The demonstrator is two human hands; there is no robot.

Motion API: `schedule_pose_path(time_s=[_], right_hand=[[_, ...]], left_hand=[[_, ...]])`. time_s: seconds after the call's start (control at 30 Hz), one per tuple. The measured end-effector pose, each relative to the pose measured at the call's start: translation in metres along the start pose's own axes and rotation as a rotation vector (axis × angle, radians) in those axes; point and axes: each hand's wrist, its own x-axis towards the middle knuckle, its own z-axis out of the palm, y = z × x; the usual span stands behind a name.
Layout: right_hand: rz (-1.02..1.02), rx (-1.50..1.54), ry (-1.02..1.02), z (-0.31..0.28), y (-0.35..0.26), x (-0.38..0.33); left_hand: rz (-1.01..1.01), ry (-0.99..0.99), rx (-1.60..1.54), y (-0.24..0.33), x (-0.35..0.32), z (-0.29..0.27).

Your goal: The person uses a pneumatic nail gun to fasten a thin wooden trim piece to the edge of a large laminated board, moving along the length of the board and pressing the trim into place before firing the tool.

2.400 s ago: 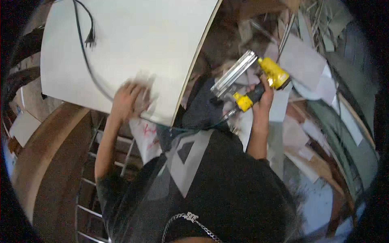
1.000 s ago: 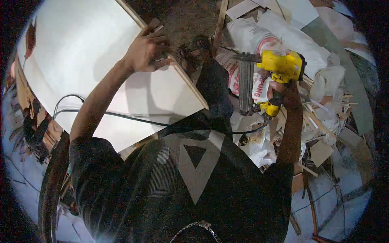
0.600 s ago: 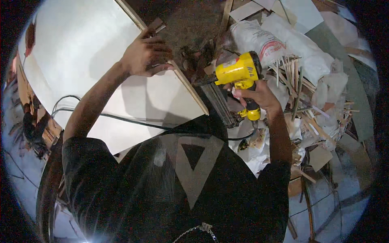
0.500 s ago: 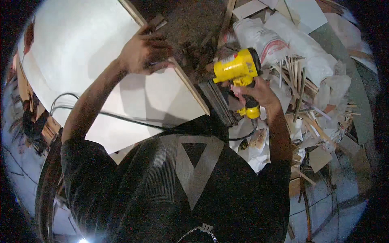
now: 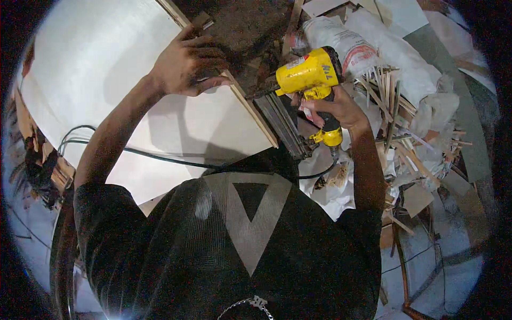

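Right hand (image 5: 333, 109), fist tight on the yellow nail gun (image 5: 306, 77), has swung its nose to the panel edge (image 5: 250, 109) mid-frame; left hand (image 5: 186, 64) fingers clamp the white panel (image 5: 96, 64).

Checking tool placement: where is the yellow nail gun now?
The yellow nail gun is upper centre-right in the right hand, its nose at the white board's wooden edge.
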Motion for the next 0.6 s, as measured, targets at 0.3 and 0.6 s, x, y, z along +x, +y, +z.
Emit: schedule_pose_path(time_s=[0.3, 0.6], right_hand=[[0.080, 0.052, 0.027, 0.007, -0.012, -0.010], [0.037, 0.056, -0.036, 0.000, -0.004, 0.001]], left_hand=[[0.015, 0.048, 0.016, -0.001, -0.005, 0.001], [-0.012, 0.058, -0.007, 0.001, -0.006, 0.001]])
